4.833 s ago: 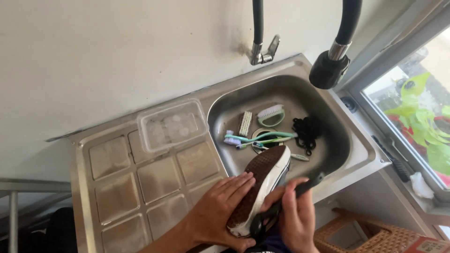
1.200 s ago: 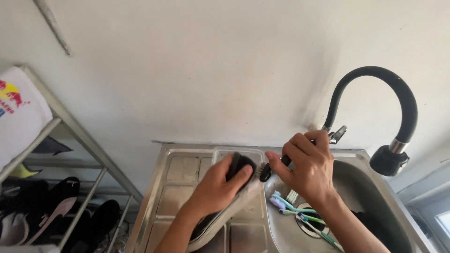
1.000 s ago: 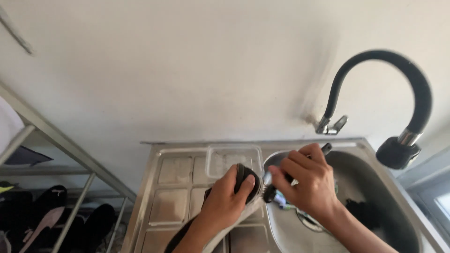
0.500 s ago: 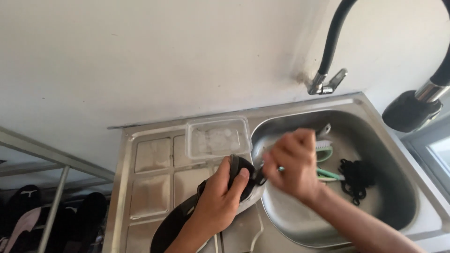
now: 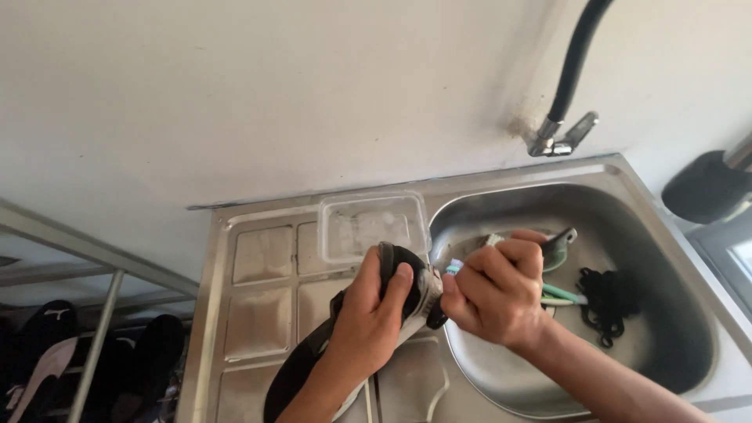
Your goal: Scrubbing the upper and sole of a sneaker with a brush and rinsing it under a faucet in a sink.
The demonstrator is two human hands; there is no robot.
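Left hand point(image 5: 374, 313) clamped on black shoe point(image 5: 395, 294), held over sink point(image 5: 627, 204) edge beside drainboard. Right hand point(image 5: 489, 294) closed around dark brush point(image 5: 558, 237), head pressed against shoe toe. Clear tub point(image 5: 374, 227) just behind.

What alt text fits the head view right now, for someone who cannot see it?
The left hand holds a black shoe at the rim of a steel sink while the right hand presses a dark-handled brush to its toe. Toothbrushes and black laces lie in the basin.
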